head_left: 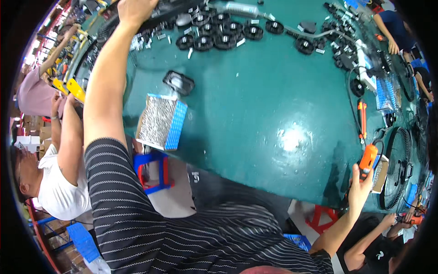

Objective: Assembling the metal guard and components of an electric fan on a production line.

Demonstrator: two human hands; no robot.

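Stretched far forward, my left hand (135,10) reaches a dark fan grille or ring-shaped part (169,13) at the far left of the table. Its fingers run out of the picture at the top, so its grip is hidden. At the right table edge my right hand (359,189) is wrapped round an orange electric screwdriver (367,157) with a cord. A box of small silvery screws (157,119), blue on one side, sits near the left edge. Just beyond it lies a black tray-like part (179,83) with a light inside.
Several round black parts (225,40) lie across the back of the green table (237,105). An orange tool (362,119) and a black fan grille (396,169) are on the right, beside an open carton (379,174). Co-workers sit left (64,182) and right (369,242).
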